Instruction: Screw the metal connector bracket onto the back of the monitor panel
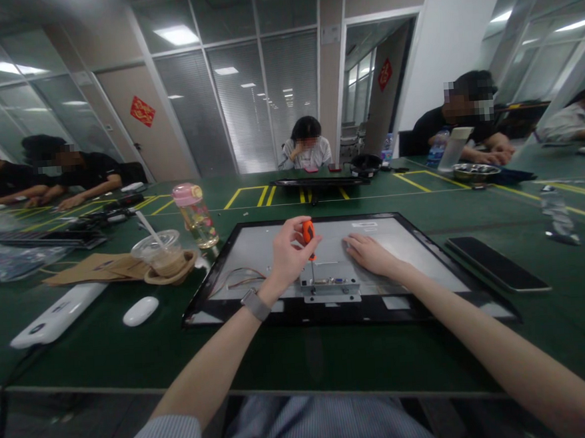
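Note:
My left hand (291,251) is closed around the orange and black handle of a screwdriver (308,232). Its thin shaft points straight down, with the tip at a small metal bracket (334,297) with connector ports. That bracket sits near the front edge of a flat display panel (254,245) with a black frame, which lies with its grey metal back facing up. On the panel's metal surface, right of the bracket, my right hand (370,253) rests flat with fingers stretched out. Thin wires (239,275) run over the panel's left part.
Left of the panel are an iced drink cup (158,252), a pink-lidded bottle (195,216), a white mouse (141,311) and a white power strip (61,314). A black phone (496,263) lies to the right. Across the green table (262,361) sit several people, with another dark panel (320,182).

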Motion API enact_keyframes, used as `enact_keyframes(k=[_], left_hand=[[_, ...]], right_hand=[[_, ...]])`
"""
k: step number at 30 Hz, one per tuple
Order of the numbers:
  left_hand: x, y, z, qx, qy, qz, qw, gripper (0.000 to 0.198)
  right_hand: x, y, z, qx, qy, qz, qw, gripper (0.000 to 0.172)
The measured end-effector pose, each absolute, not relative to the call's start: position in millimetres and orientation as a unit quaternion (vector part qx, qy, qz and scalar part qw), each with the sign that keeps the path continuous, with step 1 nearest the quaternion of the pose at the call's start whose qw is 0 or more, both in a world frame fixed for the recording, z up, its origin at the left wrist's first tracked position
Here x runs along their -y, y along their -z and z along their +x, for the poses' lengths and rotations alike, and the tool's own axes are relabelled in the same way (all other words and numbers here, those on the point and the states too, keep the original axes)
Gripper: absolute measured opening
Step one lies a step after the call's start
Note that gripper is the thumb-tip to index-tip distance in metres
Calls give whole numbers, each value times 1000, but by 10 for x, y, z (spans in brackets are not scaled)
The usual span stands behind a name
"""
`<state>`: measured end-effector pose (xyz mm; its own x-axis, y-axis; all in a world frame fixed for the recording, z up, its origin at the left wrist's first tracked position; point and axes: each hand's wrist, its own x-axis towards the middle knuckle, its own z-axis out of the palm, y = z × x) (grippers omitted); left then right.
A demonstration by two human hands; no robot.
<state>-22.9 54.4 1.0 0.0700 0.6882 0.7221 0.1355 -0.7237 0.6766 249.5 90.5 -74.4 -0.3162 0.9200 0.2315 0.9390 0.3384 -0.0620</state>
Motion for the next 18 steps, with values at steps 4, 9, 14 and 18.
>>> enact_keyframes(k=[4,9,14,18], left_hand=[[-554,-2,-230,-290,-616,703,205,43],[-512,-3,-238,-256,-623,725,144,35],[-379,-17,-264,-200,-615,761,51,30],[-267,-29,-274,-141,-605,784,-11,30]], right_hand=[[-893,739,2489,809,42,-577,110,49],[-878,721,2477,809,42,-576,108,47],[-887,714,2458,806,39,-581,107,48],[-892,717,2455,805,35,-582,107,49]])
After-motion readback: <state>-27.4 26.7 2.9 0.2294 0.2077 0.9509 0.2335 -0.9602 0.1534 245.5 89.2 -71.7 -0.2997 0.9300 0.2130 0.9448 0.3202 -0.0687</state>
